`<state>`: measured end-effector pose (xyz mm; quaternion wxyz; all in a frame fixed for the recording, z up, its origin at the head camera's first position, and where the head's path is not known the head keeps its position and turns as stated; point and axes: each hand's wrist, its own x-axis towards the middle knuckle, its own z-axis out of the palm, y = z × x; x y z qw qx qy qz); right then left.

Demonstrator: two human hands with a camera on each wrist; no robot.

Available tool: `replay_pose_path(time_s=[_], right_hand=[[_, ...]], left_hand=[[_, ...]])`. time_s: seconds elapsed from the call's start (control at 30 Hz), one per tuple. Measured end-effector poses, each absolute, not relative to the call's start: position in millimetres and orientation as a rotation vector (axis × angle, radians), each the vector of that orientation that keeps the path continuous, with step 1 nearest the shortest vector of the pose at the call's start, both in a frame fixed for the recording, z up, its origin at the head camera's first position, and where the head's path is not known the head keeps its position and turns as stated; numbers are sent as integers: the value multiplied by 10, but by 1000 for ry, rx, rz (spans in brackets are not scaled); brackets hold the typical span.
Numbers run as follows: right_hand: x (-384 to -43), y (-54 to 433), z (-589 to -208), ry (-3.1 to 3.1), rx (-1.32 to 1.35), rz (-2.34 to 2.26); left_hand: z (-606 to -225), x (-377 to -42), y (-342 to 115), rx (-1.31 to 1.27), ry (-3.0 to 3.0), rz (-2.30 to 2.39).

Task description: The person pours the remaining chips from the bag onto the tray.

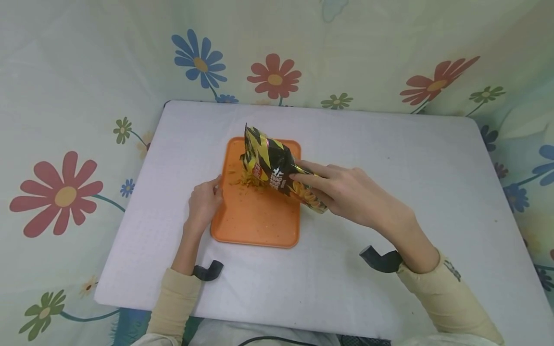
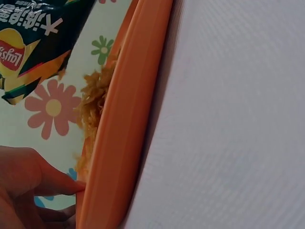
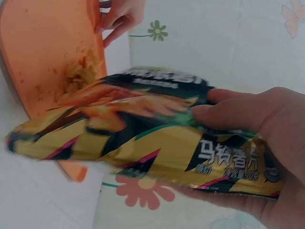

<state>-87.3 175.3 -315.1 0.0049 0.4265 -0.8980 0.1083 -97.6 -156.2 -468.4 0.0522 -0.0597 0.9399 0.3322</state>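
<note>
My right hand (image 1: 350, 194) grips a black and yellow bag of potato chips (image 3: 143, 124), thumb on one face and fingers behind it. Tilted over the orange tray (image 1: 255, 226), the bag has its far end low, above a small heap of broken chips (image 1: 251, 180). In the left wrist view these crumbs (image 2: 95, 95) lie along the tray's inner side. At the tray's left edge my left hand (image 1: 204, 204) pinches the rim, thumb tip (image 2: 78, 187) against it. The bag hides part of the tray's upper right.
A white table (image 1: 389, 154) lies under the tray. Around it hangs a flower-patterned cloth (image 1: 108, 62). Dark curved pieces are worn at the left wrist (image 1: 208, 271) and the right wrist (image 1: 381, 259). A black cable (image 1: 277, 339) runs along the front edge.
</note>
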Motion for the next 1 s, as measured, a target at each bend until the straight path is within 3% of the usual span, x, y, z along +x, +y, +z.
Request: replay_pose_path(time_s=[1.0], right_hand=[[-887,1757,-3072,-2787,1341,371]], left_hand=[[-4676,-971,-1591,-191,2805,1089]])
